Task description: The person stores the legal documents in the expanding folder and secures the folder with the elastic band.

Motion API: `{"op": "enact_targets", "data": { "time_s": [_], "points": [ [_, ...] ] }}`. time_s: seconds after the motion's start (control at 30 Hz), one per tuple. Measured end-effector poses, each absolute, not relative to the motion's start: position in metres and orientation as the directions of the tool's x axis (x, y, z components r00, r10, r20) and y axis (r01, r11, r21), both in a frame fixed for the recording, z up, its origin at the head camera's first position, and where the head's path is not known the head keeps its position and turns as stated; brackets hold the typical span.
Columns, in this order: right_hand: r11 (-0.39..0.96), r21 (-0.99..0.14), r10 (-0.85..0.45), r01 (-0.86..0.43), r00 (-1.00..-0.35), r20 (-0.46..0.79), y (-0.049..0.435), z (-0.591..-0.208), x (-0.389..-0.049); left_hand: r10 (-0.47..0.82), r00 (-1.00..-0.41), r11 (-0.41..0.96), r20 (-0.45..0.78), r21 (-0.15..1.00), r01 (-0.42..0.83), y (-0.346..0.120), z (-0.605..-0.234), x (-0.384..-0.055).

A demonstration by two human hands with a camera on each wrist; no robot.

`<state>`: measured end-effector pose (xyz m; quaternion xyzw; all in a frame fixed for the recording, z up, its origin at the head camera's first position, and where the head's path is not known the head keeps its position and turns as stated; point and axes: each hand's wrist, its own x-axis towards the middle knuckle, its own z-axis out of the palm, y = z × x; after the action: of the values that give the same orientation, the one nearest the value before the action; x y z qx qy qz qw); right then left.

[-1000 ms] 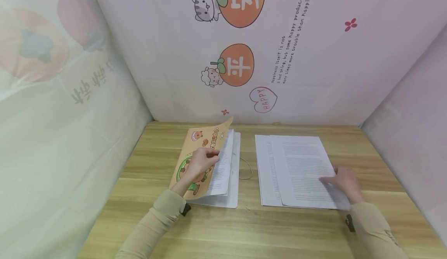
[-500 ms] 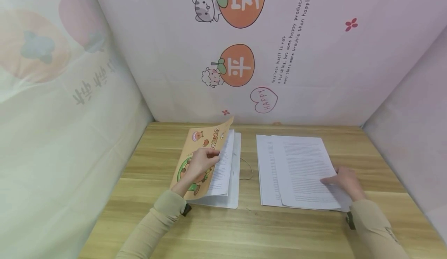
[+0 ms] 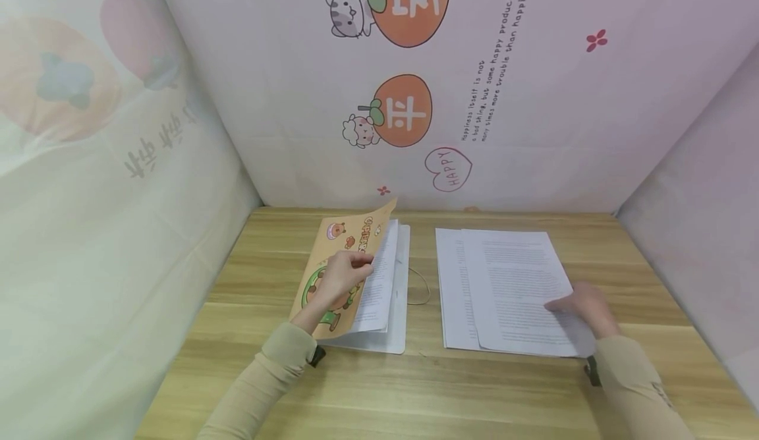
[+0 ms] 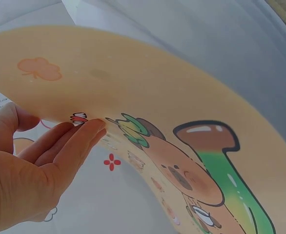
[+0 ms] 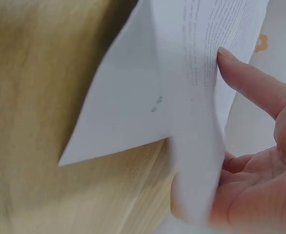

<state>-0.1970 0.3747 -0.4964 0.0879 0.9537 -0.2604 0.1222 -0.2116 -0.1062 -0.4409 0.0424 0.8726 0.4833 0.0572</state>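
Note:
My left hand (image 3: 339,275) pinches the free edge of the orange cover (image 3: 326,239) of a cartoon folder, holding it partly raised. Printed sheets (image 3: 378,295) lie inside on the folder's white back (image 3: 396,341). The left wrist view shows the cover (image 4: 133,63) bending in an arc beside my fingertips. On the right, my right hand (image 3: 587,308) grips the right edge of a printed paper stack (image 3: 516,282), thumb on top and fingers underneath. Close up in the right wrist view, the edge of a sheet (image 5: 194,146) curls up against my palm, and another sheet's corner (image 5: 99,131) lies below it.
A thin elastic cord (image 3: 425,288) loops out from the folder's right side onto the wooden table (image 3: 427,394). Cartoon-printed cloth (image 3: 522,176) hangs behind the table, and pale cloth walls (image 3: 207,163) stand on both sides.
The left hand and the raised cover stay still. My right hand has barely shifted at the paper's edge, and the sheets' near right corner has flexed slightly.

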Motion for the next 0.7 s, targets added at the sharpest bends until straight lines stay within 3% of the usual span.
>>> {"op": "enact_targets", "data": {
  "time_s": [0.33, 0.7],
  "points": [
    [0.826, -0.472, 0.146, 0.308, -0.926, -0.347, 0.3712, -0.4964, -0.2003, 0.131, -0.99, 0.526, -0.055, 0.85, 0.022, -0.1058, -0.4419, -0.2115],
    [0.855, -0.454, 0.122, 0.251, -0.948, -0.294, 0.3679, -0.4947, -0.1946, 0.139, -0.988, 0.512, -0.063, 0.859, 0.017, -0.1067, -0.4426, -0.2117]
  ]
}}
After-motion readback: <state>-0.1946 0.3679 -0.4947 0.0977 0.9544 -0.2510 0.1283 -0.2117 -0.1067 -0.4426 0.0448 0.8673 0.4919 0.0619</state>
